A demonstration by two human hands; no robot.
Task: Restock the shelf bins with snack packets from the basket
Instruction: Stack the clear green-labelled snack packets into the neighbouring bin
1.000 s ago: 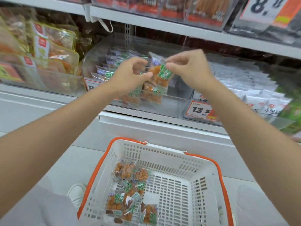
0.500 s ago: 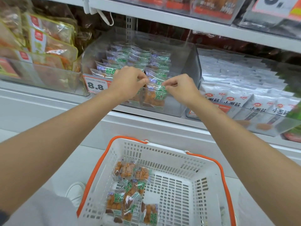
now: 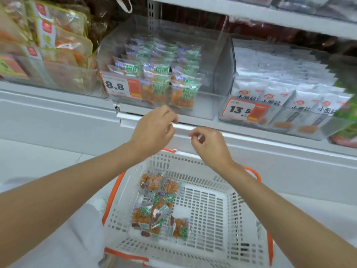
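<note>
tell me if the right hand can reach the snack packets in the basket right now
Probably yes. The right hand holds nothing and hovers over the far rim of the open-topped basket; the snack packets lie uncovered on its floor, toward the left.

Snack packets [image 3: 158, 207] loose in white basket [image 3: 241, 225]; bin [image 3: 222, 60] stocked.

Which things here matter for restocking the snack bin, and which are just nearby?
Job: basket, orange snack packets in it, clear bin tagged 8.8, its stocked packets.
Nearby: white packets tagged 13.5, yellow-green packs at left.
</note>
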